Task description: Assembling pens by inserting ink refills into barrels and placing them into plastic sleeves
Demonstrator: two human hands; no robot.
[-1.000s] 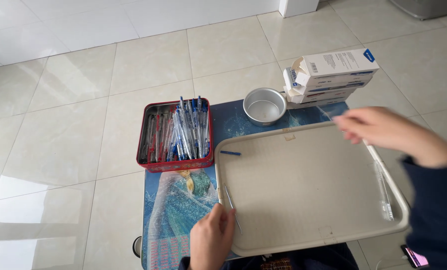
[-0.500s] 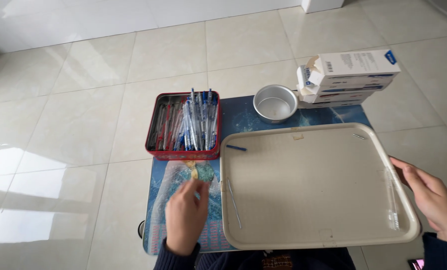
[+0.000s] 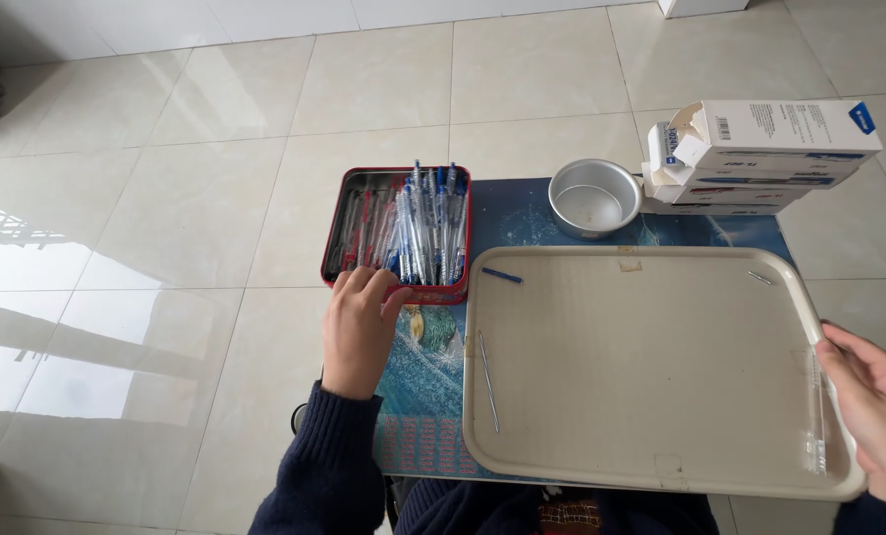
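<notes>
My left hand (image 3: 356, 332) rests at the near edge of a red tin (image 3: 400, 236) filled with several blue-and-clear pens, fingertips touching its front rim, holding nothing. My right hand (image 3: 877, 411) lies at the right rim of a large beige tray (image 3: 641, 367), fingers apart, beside a clear pen barrel (image 3: 815, 416) lying in the tray. On the tray also lie a thin metal refill (image 3: 487, 368), a blue pen cap (image 3: 502, 275) and a small metal piece (image 3: 760, 278).
A small round metal bowl (image 3: 593, 197) stands behind the tray. Stacked white cardboard boxes (image 3: 760, 154) sit at the back right. All rest on a small blue-patterned table (image 3: 433, 376) over a tiled floor.
My left hand has moved forward from beside the tray to the tin's front rim. My right hand has drawn back from over the tray to its right edge.
</notes>
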